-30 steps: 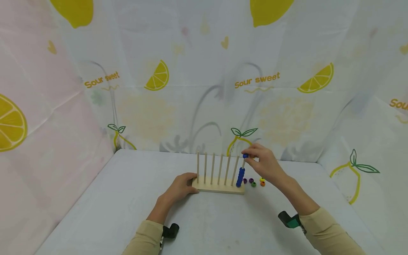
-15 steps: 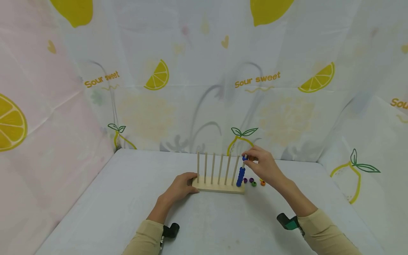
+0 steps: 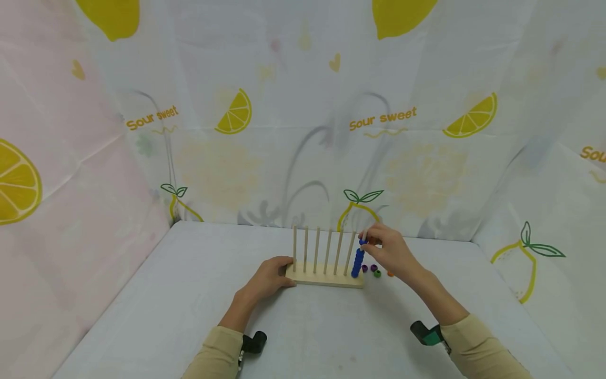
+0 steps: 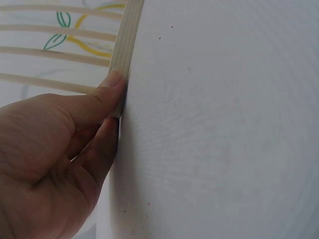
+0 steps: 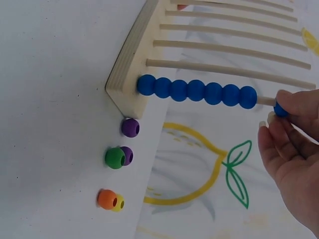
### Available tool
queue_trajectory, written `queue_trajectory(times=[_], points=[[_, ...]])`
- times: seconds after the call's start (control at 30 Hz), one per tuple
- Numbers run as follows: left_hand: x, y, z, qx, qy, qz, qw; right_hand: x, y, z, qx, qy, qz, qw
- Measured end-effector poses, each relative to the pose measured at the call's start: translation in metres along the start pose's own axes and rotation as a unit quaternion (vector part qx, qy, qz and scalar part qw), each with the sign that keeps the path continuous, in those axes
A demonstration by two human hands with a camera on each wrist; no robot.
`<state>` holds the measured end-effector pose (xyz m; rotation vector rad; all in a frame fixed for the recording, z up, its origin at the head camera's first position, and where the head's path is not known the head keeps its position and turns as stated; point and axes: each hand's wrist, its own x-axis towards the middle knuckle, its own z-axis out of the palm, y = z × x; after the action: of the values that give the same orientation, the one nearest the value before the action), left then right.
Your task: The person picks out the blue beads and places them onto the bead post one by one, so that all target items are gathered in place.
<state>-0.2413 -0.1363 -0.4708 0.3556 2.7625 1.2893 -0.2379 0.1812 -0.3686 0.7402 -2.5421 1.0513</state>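
Note:
A pale wooden rack (image 3: pixel 326 281) with a row of upright pegs stands on the white table. My left hand (image 3: pixel 266 278) grips the left end of its base; in the left wrist view the thumb lies on the base edge (image 4: pixel 130 40). Several blue beads (image 5: pixel 197 90) are stacked on the rightmost peg, up from the base. Thumb and fingertips of my right hand (image 3: pixel 390 252) pinch another blue bead (image 5: pixel 281 109) on the upper part of that peg, with a short gap above the stack. The other pegs hold no beads. The peg's tip is hidden by the right hand in the right wrist view.
Loose beads lie right of the rack: a purple bead (image 5: pixel 130 128), a second purple one partly behind a green bead (image 5: pixel 115 158), and an orange bead (image 5: pixel 106 199) in front of a yellow bead (image 5: pixel 119 203). A lemon-patterned cloth (image 3: pixel 284 158) hangs behind the table.
My right hand has moved down with the pinched blue bead, from the tip of the rightmost peg to lower along it. The left hand and the rack stay in place.

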Motion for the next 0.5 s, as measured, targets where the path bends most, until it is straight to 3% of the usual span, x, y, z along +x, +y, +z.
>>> queue_trajectory(times=[0.5], points=[[-0.0009,-0.0011,0.0000,0.001,0.004,0.013,0.9999,-0.0052,0.0094,0.0084,-0.008,-0.022,0.013,1.000]])
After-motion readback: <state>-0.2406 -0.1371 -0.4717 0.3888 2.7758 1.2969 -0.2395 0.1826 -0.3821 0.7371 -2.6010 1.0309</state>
